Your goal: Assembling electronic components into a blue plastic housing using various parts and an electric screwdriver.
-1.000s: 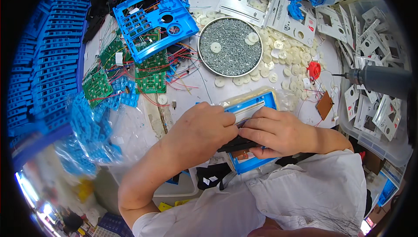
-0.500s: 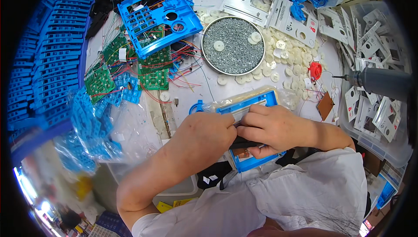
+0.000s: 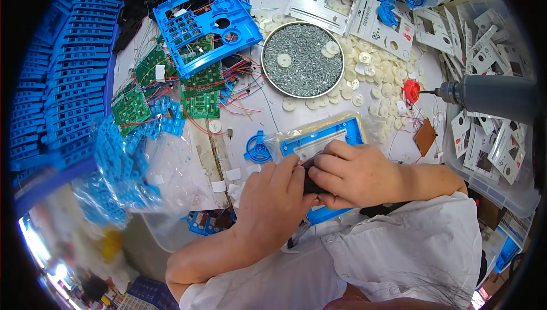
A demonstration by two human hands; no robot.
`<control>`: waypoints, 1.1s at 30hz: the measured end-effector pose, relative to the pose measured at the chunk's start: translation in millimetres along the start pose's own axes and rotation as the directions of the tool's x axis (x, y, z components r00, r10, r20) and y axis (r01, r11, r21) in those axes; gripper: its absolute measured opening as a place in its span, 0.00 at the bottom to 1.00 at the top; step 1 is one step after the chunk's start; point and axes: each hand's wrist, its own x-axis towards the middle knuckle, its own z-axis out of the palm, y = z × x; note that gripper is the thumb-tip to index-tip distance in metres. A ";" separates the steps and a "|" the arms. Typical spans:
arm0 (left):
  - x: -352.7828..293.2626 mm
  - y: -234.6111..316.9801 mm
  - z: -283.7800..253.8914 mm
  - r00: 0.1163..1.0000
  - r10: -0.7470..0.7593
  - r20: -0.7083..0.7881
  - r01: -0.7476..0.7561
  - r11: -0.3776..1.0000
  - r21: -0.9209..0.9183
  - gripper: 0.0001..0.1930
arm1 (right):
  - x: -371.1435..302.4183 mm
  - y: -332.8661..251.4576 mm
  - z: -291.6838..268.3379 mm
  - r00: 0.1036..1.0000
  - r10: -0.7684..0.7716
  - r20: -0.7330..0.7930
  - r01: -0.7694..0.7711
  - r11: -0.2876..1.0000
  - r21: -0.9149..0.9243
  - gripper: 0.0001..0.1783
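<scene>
L hand [image 3: 272,202] has dropped nearer the body vs. half a sec ago, baring more of the blue ring [image 3: 259,148] on the bench [image 3: 242,130]. It & R hand [image 3: 356,174] curl nearly closed round the black part [image 3: 311,183] over the blue frame [image 3: 354,131], prob. opposed for steadiness; some fingertips hidden.

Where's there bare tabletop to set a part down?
Mostly bare: white tabletop between the green circuit boards, the screw tray and the blue ring part. Crowded: pale discs right of the tray, bagged blue parts at left, and the blue frame under the left hand and right hand.
</scene>
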 end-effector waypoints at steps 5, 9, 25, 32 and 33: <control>1.5 -11.8 1.2 0.998 0.055 -0.009 -0.055 0.996 -0.065 0.26 | 1.5 -6.1 -1.0 0.999 0.043 -0.011 -0.043 0.999 -0.010 0.23; 5.0 -17.5 0.7 0.996 0.090 -0.021 -0.092 0.986 -0.137 0.26 | 3.0 -6.3 -2.7 0.998 0.054 -0.027 -0.053 0.998 0.017 0.24; 7.1 -23.2 -2.1 0.993 0.120 -0.017 -0.121 0.971 -0.205 0.27 | 1.8 -24.9 -14.2 0.994 0.094 -0.053 -0.101 0.986 -0.133 0.32; 7.0 -27.2 -2.3 0.994 0.104 -0.047 -0.112 0.957 -0.268 0.29 | -6.4 -19.9 -15.1 0.977 0.194 -0.084 -0.197 0.980 -0.029 0.42; 9.2 -26.5 -6.0 0.993 0.094 -0.068 -0.110 0.949 -0.295 0.27 | -6.8 -18.9 -15.0 0.977 0.199 -0.080 -0.201 0.979 -0.022 0.44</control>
